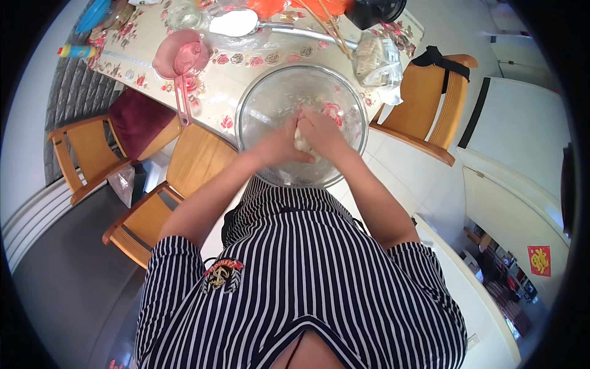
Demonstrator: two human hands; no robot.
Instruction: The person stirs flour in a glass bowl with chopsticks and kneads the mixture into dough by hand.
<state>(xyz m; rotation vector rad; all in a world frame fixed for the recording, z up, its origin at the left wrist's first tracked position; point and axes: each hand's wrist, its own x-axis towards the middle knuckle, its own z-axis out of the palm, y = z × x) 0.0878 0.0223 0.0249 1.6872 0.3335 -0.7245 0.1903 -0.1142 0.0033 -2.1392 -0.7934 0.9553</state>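
A large clear bowl sits at the near edge of the table, in front of my body. Inside it, a pale lump of dough shows between my two hands. My left hand curls round the dough from the left, its thumb low near the lump. From the right, my right hand presses on the same lump, fingers bent over it. The fingertips of both hands meet at the top and are slightly blurred. Bits of dough or flour cling to the bowl's wall.
On the flowered tablecloth lie a pink dipper, a white-filled spoon, chopsticks and a plastic-wrapped package. A black container stands at the back right. Wooden chairs flank the table.
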